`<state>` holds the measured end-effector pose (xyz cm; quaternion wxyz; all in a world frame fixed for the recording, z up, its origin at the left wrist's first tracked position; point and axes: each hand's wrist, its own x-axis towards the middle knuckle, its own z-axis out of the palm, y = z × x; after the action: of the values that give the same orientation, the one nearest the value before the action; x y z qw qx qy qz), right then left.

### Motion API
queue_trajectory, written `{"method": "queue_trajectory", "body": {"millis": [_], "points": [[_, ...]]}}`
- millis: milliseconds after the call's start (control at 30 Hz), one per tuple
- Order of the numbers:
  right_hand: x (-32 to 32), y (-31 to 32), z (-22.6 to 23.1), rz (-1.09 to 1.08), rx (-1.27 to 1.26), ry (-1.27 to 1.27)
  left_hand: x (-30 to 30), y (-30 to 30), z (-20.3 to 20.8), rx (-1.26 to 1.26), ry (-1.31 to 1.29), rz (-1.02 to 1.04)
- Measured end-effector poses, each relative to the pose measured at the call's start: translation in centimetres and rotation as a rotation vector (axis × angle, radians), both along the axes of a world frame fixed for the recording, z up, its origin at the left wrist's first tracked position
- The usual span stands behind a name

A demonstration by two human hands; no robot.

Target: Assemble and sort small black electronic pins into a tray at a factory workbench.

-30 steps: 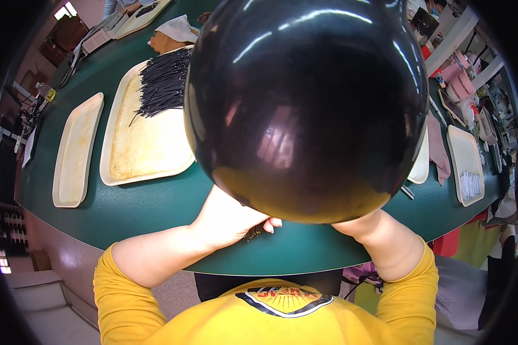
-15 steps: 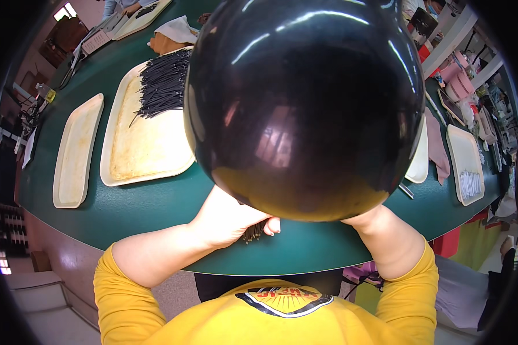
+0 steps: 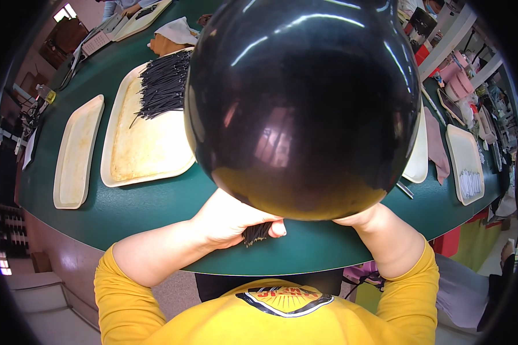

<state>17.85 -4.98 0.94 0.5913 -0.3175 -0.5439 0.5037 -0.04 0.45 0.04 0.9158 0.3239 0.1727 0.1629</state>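
Note:
My left hand point(image 3: 227, 217) is closed round a bundle of thin black wires point(image 3: 257, 233) low over the green table, close to its near edge. Bare-looking ends of the wires stick out below the fingers, and one fingertip shows at the bundle's right. A large glossy black round thing point(image 3: 305, 115) blocks the middle of the view. My right hand point(image 3: 360, 217) goes in under its lower right edge, so its fingers and anything in them are hidden. A pile of similar black wires point(image 3: 162, 86) lies in the big cream tray point(image 3: 147, 146) at the left.
A narrow cream tray point(image 3: 77, 155) stands at the far left of the green table point(image 3: 155, 213). Rightward are a partly hidden tray point(image 3: 418, 161), a metal rod point(image 3: 405, 190), a mauve cloth point(image 3: 437, 144) and a tray point(image 3: 465, 146) holding thin pale pieces point(image 3: 471, 183). People sit beyond the table.
More of the black wire bundle shows below my left hand, and its fingertip has shifted slightly right. My right hand and the black round thing sit slightly further left.

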Motion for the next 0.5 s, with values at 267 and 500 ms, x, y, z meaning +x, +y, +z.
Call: {"method": "queue_trajectory", "body": {"millis": [267, 500], "points": [[0.9, -1.1, -0.1, -0.057, -0.203, 0.147, -0.2, 0.1, 0.6, 0.094, 0.009, 0.008], [-0.8, -1.0, 2.4, -0.284, -0.059, -0.252, -0.2, 0.1, 1.0, 0.112, 0.003, -0.017]]}}
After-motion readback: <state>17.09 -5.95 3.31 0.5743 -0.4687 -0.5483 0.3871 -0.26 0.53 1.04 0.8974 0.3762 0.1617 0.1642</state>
